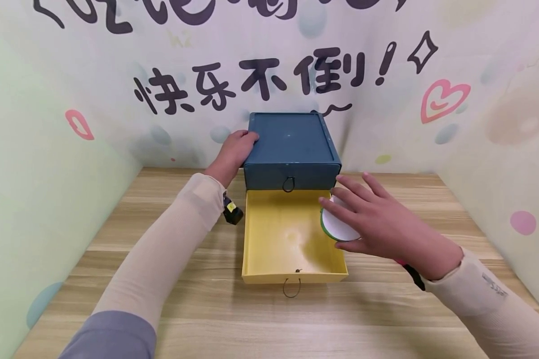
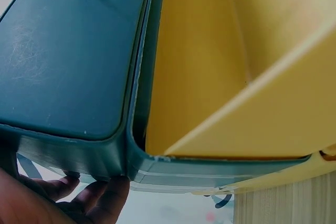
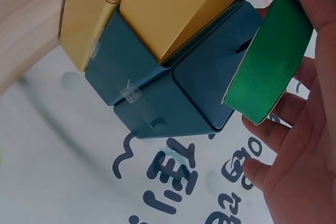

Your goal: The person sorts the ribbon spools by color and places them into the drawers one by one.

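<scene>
A blue two-tier drawer box (image 1: pixel 292 139) stands at the back of the table, its lower yellow drawer (image 1: pixel 294 234) pulled out and bare inside apart from a small dark speck near the front. My left hand (image 1: pixel 235 152) grips the box's upper left side; in the left wrist view its fingertips (image 2: pixel 113 195) press the side wall. Over the drawer's right edge, my right hand (image 1: pixel 377 222) holds a roll of green ribbon (image 3: pixel 270 59) between thumb and fingers. The roll's white face (image 1: pixel 339 222) points up in the head view, partly covered by the fingers.
Thin loop pulls hang on the upper blue drawer front (image 1: pixel 289 184) and the yellow one. Wood-grain table (image 1: pixel 197 309) surrounds the box. A printed backdrop (image 1: pixel 197 134) with dark lettering rises close behind, and side walls flank the table.
</scene>
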Demonstrator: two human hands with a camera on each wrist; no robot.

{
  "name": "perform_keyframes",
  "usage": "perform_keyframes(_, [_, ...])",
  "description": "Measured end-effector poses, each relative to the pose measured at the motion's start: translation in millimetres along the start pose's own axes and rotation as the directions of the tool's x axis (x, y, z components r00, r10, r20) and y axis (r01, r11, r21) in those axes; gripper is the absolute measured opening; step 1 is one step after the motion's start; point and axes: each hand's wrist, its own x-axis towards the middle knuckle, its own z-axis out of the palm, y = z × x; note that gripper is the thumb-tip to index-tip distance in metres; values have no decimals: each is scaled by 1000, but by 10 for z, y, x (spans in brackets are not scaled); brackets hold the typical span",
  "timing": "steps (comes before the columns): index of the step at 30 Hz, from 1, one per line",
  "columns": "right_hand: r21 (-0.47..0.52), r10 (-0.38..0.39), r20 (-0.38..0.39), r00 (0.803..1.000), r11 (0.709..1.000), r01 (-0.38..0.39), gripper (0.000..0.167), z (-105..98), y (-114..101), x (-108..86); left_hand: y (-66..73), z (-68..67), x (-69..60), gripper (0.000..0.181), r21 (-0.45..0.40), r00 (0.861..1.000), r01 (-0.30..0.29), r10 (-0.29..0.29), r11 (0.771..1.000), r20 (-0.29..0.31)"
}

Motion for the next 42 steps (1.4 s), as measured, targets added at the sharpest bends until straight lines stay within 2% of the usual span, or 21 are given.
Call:
perform_keyframes(6, [-29, -45, 11, 999, 999, 45, 84, -41, -20, 91, 0, 4, 1, 59, 3, 1000, 6, -6, 1000, 2])
perform_keyframes(15, [-47, -80, 80, 994, 995, 84, 85, -31, -92, 225, -1, 10, -10, 59, 0, 1000, -12, 12, 1000, 14])
perform_keyframes(22, [-55, -126, 66, 990, 990, 130, 86, 22, -124, 331, 7, 9, -17, 58, -1, 1000, -20, 20, 1000, 18])
perform_keyframes(33, [-29, -207, 113, 972, 977, 212, 86, 167, -178, 462, 26, 7, -22, 58, -2, 1000, -1, 1, 1000, 12])
perform_keyframes(42, [-35, -223, 109, 969, 973, 228, 86, 263, -197, 506, 8, -1, -5, 59, -6, 1000, -2, 2, 1000, 13])
